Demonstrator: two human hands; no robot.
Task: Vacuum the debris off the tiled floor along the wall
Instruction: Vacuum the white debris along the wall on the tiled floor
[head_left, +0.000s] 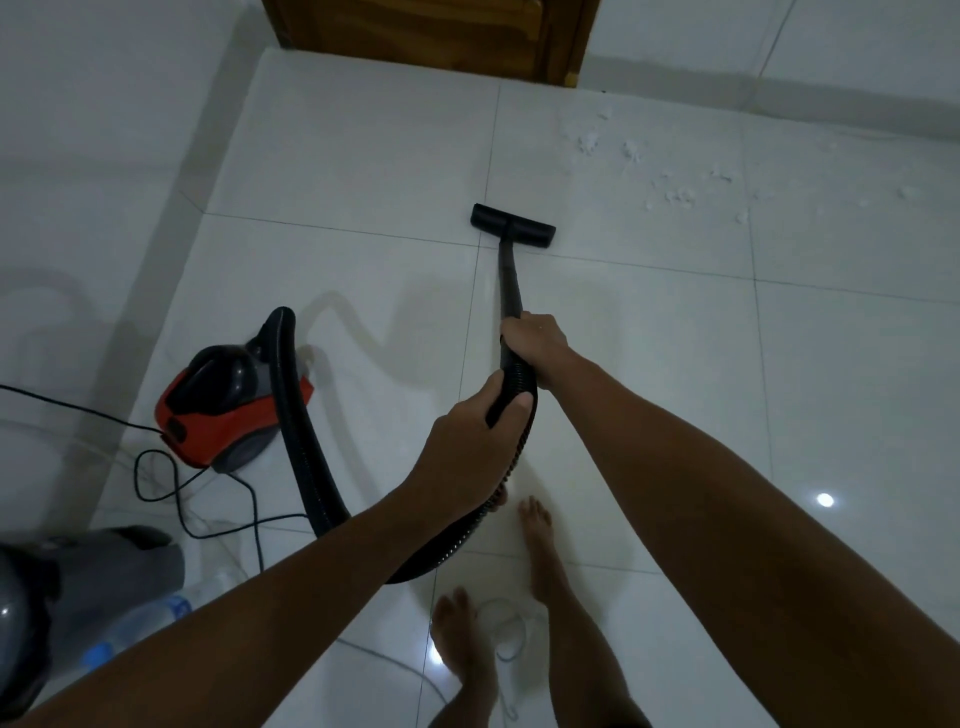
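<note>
Fingers of both hands wrapped round the vacuum's black tube, mid-frame: left hand (470, 447) clenched on the ribbed hose (306, 441) end, right hand (535, 345) just above it gripping the rigid wand (510, 280).

Left to right:
- Lower left corner: grey rounded object (78, 582), partly cut off, can't tell what it is. Clear plastic bottle (150, 618) beside it.
- Left of centre: red-and-black canister vacuum (218, 405) on the white tiled floor (727, 389), black power cord (171, 483) looping off its near side. Hose arcs from the canister top, down and round to the hands.
- Centre: wand runs up-frame to the black floor head (512, 226), flat on the tile, sitting on a grout line.
- Bottom centre: two bare feet.
- Top centre: wooden door (431, 31).
- Upper right: white fluffy debris (675, 195) scattered on the tile near the wall (857, 47), right of the floor head, apart from it.
</note>
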